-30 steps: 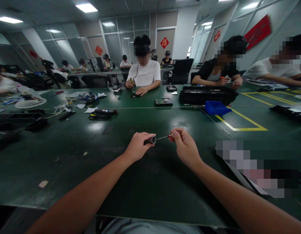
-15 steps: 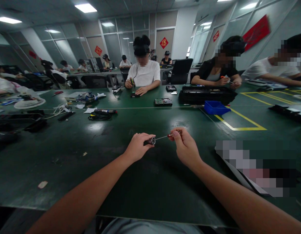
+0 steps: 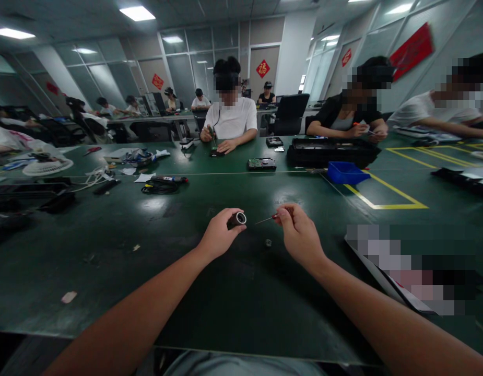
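My left hand is wrapped round a short dark tube, held just above the table. A bright metal ring rims the tube's hollow end, which faces me and to the right. Opposite it, my right hand grips a thin screwdriver by its reddish handle, mostly hidden in the fingers. The screwdriver's tip points left at the tube and stands a short way off its mouth, not touching. Below the tip, between the hands, is a small dark grey piece; whether it lies on the table or is in the air I cannot tell.
On the green table are a coiled black cable, a circuit board unit, a long black tray and a blue bin. A sheet-like item lies by my right forearm. Co-workers sit across the table.
The screwdriver tip has come out of the tube's mouth, and the tube has turned more towards me. The small grey piece now shows between my hands.
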`<control>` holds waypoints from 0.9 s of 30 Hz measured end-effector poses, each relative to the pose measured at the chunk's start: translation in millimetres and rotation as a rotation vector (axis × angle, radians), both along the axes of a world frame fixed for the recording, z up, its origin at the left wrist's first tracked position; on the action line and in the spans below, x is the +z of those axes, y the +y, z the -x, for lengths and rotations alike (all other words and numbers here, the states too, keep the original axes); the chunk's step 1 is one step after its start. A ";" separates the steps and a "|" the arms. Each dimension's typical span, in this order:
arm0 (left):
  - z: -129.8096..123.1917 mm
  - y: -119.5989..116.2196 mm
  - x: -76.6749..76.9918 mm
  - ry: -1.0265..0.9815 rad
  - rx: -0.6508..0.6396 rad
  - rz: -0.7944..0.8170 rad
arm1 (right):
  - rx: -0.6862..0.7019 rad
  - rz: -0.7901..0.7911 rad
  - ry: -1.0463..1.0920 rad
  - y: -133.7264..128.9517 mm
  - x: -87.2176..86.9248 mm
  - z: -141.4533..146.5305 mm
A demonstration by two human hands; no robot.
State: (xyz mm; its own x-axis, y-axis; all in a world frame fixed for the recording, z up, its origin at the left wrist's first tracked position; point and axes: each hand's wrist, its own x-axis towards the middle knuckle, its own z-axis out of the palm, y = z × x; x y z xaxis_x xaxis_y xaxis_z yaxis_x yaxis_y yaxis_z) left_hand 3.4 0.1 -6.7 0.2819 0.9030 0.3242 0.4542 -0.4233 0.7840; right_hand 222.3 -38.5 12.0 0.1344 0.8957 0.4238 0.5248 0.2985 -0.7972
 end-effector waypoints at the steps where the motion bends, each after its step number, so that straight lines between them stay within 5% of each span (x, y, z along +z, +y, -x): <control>1: 0.4 0.3 -0.5 -0.045 0.013 0.018 | 0.001 -0.002 0.002 0.0 0.1 0.1; 7: -1.8 -11.4 9.2 -0.124 -0.039 0.132 | -0.020 -0.039 0.027 -0.6 0.7 -0.4; 14: -21.6 -32.2 25.8 0.263 -0.193 0.046 | -0.016 -0.074 0.059 -0.8 1.8 -1.0; 19: -34.0 -33.0 21.4 0.483 -0.321 -0.057 | -0.008 -0.088 0.081 -0.2 1.5 -0.4; 27: -63.8 -21.8 13.6 0.769 -0.304 -0.074 | 0.006 -0.076 0.095 0.0 1.1 -1.0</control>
State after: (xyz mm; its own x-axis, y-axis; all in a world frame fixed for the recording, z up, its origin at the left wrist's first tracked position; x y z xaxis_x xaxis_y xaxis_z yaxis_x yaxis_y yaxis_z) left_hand 67.2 -21.7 6.8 0.6776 0.7354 -0.0032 0.7094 -0.6525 0.2665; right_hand 223.3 -38.5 13.2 0.1724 0.8623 0.4761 0.4459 0.3626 -0.8183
